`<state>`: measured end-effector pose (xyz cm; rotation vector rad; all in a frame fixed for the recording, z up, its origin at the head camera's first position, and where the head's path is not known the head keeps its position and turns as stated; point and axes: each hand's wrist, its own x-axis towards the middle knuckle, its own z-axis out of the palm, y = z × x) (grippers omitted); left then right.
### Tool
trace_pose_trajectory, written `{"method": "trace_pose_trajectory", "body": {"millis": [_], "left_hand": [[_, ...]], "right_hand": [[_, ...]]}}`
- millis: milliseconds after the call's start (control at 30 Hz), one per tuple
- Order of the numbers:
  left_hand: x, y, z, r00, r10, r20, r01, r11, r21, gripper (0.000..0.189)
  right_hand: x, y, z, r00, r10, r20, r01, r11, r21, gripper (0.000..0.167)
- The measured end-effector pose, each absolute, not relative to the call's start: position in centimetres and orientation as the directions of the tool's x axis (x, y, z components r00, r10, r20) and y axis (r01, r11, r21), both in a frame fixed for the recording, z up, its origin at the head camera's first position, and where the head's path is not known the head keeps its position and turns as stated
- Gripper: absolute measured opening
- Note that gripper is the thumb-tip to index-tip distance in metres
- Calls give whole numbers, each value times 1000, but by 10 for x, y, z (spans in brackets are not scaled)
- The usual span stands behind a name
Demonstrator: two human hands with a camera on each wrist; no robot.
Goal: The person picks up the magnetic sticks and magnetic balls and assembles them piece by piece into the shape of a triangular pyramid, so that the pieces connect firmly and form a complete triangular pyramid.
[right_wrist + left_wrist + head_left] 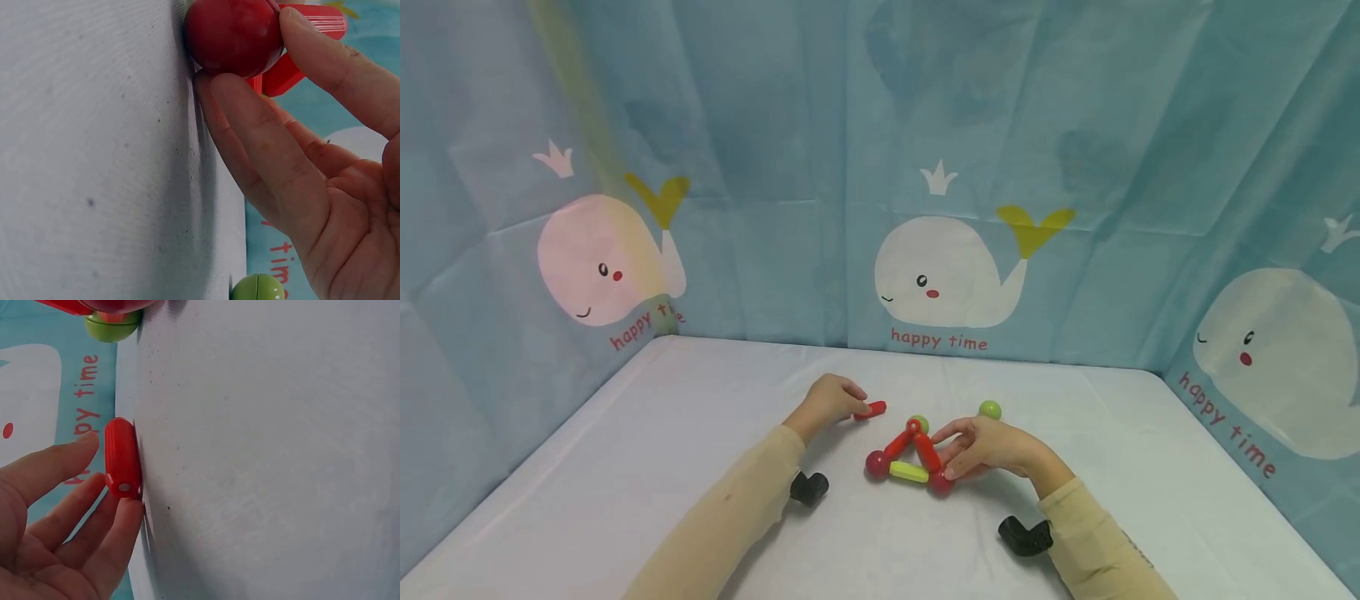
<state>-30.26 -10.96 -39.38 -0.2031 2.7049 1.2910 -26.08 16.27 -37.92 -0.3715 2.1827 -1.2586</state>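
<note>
A red rod (122, 456) lies at my left hand (830, 404), whose fingertips touch its near end. In the left wrist view the thumb stands slightly off the rod's side. My right hand (988, 446) holds a dark red ball (232, 36) between thumb and fingertips. That ball forms the right front corner of a triangular frame. A second dark red ball (877, 465) is the left front corner, joined along the front by a yellow-green rod (909, 472). Two red rods, one on the left (897, 444) and one on the right (927, 452), lean together over a green ball (920, 424).
A loose green ball (990, 409) sits on the white table (647, 450) behind my right hand. Black curved pieces show at the left wrist (809, 489) and right wrist (1026, 536). A blue curtain (760, 183) with whale prints hangs along the table's back and sides.
</note>
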Motion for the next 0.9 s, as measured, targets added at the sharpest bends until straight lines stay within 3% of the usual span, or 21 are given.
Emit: {"method": "trace_pose_trajectory", "body": {"millis": [900], "left_hand": [[-269, -123, -387, -976, 25, -215, -125, 745, 655, 10]], "right_hand": [[-261, 165, -376, -795, -519, -314, -2, 520, -854, 42]]}}
